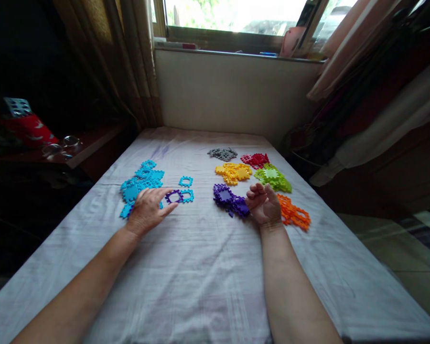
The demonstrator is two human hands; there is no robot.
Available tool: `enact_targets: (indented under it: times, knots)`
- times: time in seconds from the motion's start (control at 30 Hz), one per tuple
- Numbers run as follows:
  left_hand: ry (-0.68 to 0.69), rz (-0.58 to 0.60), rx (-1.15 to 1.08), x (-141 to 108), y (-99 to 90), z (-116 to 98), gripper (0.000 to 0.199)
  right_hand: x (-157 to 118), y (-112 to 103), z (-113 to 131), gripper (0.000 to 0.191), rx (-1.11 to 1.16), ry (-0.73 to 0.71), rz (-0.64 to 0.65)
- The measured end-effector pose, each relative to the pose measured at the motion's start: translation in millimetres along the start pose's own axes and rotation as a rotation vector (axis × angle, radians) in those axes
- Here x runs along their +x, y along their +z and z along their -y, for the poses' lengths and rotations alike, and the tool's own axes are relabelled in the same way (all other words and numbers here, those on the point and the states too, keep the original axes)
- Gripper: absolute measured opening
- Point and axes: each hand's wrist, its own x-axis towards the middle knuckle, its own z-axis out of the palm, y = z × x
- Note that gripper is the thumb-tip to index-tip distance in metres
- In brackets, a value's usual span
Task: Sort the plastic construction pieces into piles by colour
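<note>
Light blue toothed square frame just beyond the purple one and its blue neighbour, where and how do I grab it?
I'd pinch the right rim of that light blue toothed square frame, coming from above right: it lies flat, its open middle leaves a slim bar to grip, and the left hand is left of it.

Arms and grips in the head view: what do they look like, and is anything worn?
The left arm and right arm are bare, with no sleeves in view. The left grip and right grip are ungloved hands. No watch shows.
</note>
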Motion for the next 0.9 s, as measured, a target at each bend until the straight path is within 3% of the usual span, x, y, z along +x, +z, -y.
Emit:
enact_targets:
  times: [0.23,0.37,0.5,0.6,0.67,0.8,0.9]
  knots:
    - [0.165,0.127,-0.116,15,47.4,-79,0.056,0,-1,1,0.014,0.003,-0.004,0.005]
    - [0.183,0.132,-0.16,19,65.1,-94,0.067,1,-2,1,0.014,0.0,0.003,0.01]
    - [0.16,0.111,-0.16,17,71.2,-94,0.073,2,-1,1,0.013,-0.007,0.008,0.018]
    - [0.149,0.077,-0.121,9,60.1,-79,0.066,2,-2,2,0.013,-0.01,0.003,0.018]
    - [0.122,0.048,-0.071,0,44.8,-58,0.058,2,-3,1,0.012,-0.003,0.002,0.016]
    - [-0.042,0.027,0.102,-20,9.3,6,0.057,2,-2,0,0.013,0.018,0.012,0.005]
    - [-0.171,0.147,0.2,-31,-7.2,51,0.07,1,0,-2,0.012,0.018,0.01,-0.002]
